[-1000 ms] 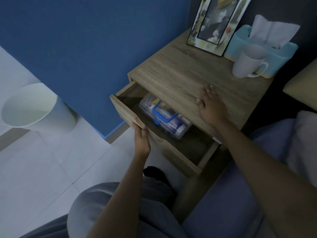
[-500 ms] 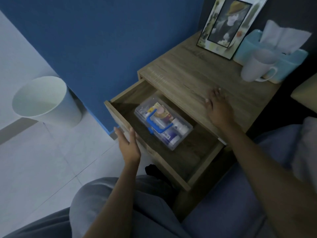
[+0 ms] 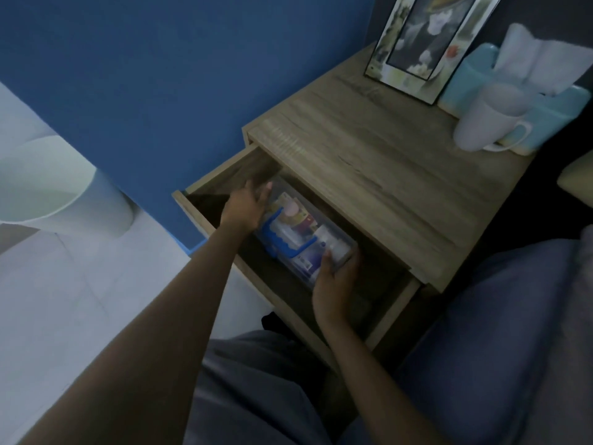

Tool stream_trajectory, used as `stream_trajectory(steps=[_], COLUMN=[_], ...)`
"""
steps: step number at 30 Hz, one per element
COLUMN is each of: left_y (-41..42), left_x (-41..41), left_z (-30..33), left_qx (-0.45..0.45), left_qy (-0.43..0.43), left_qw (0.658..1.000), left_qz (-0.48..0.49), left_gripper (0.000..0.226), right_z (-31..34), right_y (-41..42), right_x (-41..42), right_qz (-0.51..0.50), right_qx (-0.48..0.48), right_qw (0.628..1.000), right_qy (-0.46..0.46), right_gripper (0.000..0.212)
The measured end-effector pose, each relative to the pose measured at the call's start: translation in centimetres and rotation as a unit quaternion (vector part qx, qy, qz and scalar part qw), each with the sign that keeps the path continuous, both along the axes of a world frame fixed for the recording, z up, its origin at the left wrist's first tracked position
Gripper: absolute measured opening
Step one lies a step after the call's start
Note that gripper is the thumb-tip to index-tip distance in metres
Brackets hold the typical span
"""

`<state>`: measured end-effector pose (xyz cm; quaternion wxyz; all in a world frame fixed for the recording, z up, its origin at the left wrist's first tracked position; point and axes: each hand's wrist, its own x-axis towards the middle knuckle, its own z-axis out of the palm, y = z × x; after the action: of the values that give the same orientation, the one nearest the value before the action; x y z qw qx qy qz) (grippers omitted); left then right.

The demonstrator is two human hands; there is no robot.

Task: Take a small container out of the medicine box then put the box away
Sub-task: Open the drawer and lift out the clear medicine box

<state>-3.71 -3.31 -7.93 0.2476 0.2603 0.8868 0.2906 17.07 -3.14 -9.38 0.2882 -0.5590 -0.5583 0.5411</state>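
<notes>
A clear plastic medicine box (image 3: 300, 234) with a blue handle and blue latch lies in the open drawer (image 3: 390, 311) of a wooden nightstand. Several small bottles and packets show through its lid. My left hand (image 3: 247, 207) is inside the drawer, its fingers wrapped over the box's far left end. At the near right end my right hand (image 3: 335, 277) grips the box, thumb on the lid. The box still rests on the drawer floor.
On the nightstand top (image 3: 369, 175) stand a framed picture (image 3: 414, 43), a white mug (image 3: 487, 122) and a light blue tissue box (image 3: 545, 107). A pale waste bin (image 3: 54, 194) stands on the tiled floor at left by the blue wall. My lap is below the drawer.
My left hand left the drawer front and reached into the drawer to the box's left end. My right hand came off the nightstand top and took the box's right end.
</notes>
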Motion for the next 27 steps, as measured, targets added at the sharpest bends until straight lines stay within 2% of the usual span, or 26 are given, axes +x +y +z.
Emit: stream_trajectory(steps=[5,8,17,24,27], left_y=[1.1,1.3,-1.5,-3.2,-2.8], left_x=[-0.9,-1.0,-1.1,-1.3,-1.1], left_z=[-0.5,-0.4,5.9,12.6,16.4], left_qx=[-0.020,-0.013,0.013,0.037,0.053], left_qy=[-0.104,-0.114,0.012,0.089,0.104], left_qw=[0.993,0.991,0.998,0.995,0.992], left_qz=[0.057,0.067,0.052,0.040,0.040], left_gripper=[0.051,0.051,0.054,0.057,0.059], right_z=[-0.8,-0.4,2.8,9.3,12.7], right_y=[0.5,0.4,-1.2,-1.4,0.9], right_x=[-1.9,-2.3,-2.4,-2.3,-2.3], right_qz=[-0.098,-0.126,-0.074,-0.054,-0.032], right_qx=[-0.109,-0.130,-0.163,-0.178,-0.163], right_qw=[0.985,0.975,0.972,0.962,0.967], right_qy=[0.087,0.127,0.153,0.201,0.192], right_gripper=[0.060,0.054,0.052,0.051,0.048])
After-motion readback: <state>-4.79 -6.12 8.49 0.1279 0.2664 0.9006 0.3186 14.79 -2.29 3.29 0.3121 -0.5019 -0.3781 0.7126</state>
